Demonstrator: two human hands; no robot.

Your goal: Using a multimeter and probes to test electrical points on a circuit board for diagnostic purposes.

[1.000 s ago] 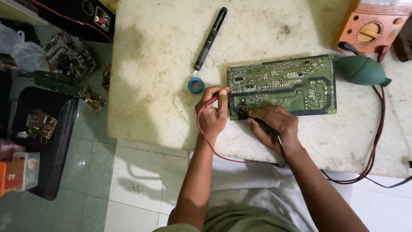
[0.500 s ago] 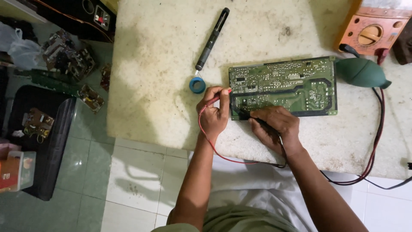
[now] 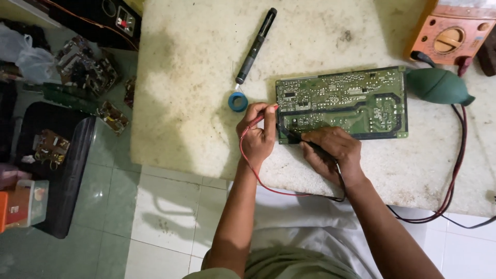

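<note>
Left hand (image 3: 257, 135) fingers pinch a red probe (image 3: 258, 118) at the green circuit board's (image 3: 341, 103) left edge; right hand (image 3: 333, 151) fingers pinch a black probe (image 3: 310, 145) on its near edge — bare stained stone surface (image 3: 186, 77) lies open leftward.

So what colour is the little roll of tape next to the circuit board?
Blue. The roll of tape lies on the table just left of the circuit board, clearest in the head view.

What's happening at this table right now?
A person is pressing two test probes against a green circuit board that lies solder side up on a worn stone-like tabletop. The left hand pinches the red probe at the board's left edge, and the right hand holds the black probe on its lower edge. Red and black leads run round to an orange meter at the top right. A black pen-shaped tool, a small blue roll and a green rubber bulb lie nearby.
</note>
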